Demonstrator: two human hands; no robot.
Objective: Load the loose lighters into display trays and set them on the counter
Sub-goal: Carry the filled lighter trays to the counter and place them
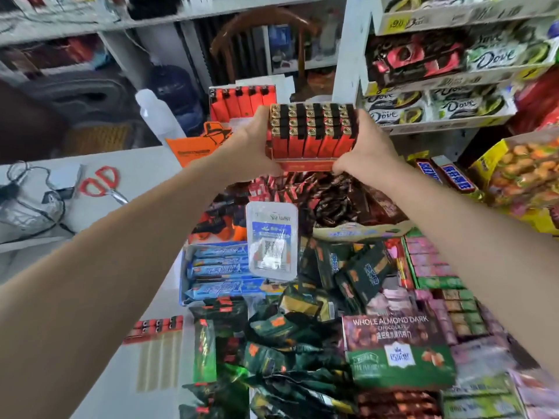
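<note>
A red display tray [305,164] full of orange lighters [311,137] in several rows is held up above the candy display. My left hand [251,146] grips its left side and my right hand [366,152] grips its right side and lower corner. Behind it stands a second tray of orange lighters [242,101], upright at the far end of the white counter [145,164]. A flat red strip with lighter tops [157,326] lies on the counter near the bottom left.
Red-handled scissors [101,182] and tangled cables [27,195] lie on the counter at left. An orange bag [196,146] sits by the rear tray. Chocolate and candy packs [317,297] fill the space below my hands. Shelves of Dove chocolate [438,107] rise at right.
</note>
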